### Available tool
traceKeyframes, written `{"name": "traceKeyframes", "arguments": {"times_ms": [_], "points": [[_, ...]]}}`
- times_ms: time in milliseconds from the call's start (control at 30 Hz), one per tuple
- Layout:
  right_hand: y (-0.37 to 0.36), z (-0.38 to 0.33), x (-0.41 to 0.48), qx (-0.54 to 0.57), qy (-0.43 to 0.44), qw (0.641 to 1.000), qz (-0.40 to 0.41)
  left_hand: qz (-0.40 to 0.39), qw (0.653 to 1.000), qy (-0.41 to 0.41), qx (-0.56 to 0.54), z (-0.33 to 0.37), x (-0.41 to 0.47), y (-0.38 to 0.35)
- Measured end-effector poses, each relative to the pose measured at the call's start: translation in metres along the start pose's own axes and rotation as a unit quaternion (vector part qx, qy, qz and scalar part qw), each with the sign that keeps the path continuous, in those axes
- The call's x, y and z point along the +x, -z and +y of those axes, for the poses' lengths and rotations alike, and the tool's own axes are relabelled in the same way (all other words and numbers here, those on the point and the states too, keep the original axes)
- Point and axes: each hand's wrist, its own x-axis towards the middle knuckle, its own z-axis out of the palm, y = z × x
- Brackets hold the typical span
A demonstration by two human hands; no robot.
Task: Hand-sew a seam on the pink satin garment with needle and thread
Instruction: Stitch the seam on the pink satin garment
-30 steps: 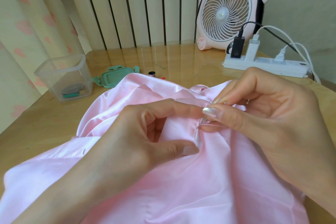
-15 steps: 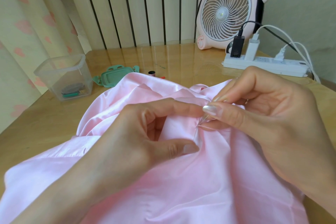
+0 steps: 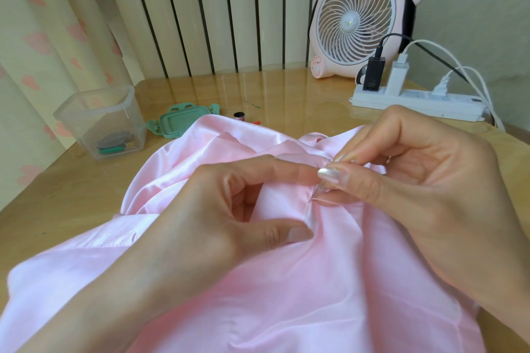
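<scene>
The pink satin garment (image 3: 286,289) lies bunched across the wooden table (image 3: 71,189) in front of me. My left hand (image 3: 200,218) pinches a fold of the satin between thumb and forefinger, holding the seam taut. My right hand (image 3: 424,186) pinches a thin needle (image 3: 317,193) between thumb and fingertips, its tip stuck into the fold just right of my left forefinger. The thread is too fine to make out.
A clear plastic box (image 3: 103,123) with sewing bits stands at the left, its green lid (image 3: 183,120) and a small thread spool (image 3: 239,115) beside it. At the back right stand a pink fan (image 3: 361,14) and a white power strip (image 3: 415,102) with cables.
Almost nothing has moved. My right fingers have shifted the needle slightly in the fold; my left hand keeps the same pinch.
</scene>
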Motion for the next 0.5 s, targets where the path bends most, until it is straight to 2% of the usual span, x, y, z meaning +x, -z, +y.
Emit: {"name": "traceKeyframes", "arguments": {"times_ms": [167,367,433,500], "points": [[0.0015,-0.0006,-0.0033,-0.025,0.0,1.0,-0.007,0.003,1.0,0.003,0.0,0.0001,-0.0002,-0.0005],[-0.005,0.0031,-0.0086,-0.167,0.069,0.983,-0.031,0.013,1.0,0.015,0.006,-0.001,-0.0009,-0.0018],[-0.0051,0.003,-0.0083,-0.18,0.063,0.981,-0.025,0.012,1.0,0.017,-0.015,0.0005,-0.0006,-0.0033],[-0.0048,0.001,-0.0072,-0.145,0.028,0.989,-0.009,0.017,0.999,0.014,-0.027,0.0013,-0.0006,-0.0046]]}}
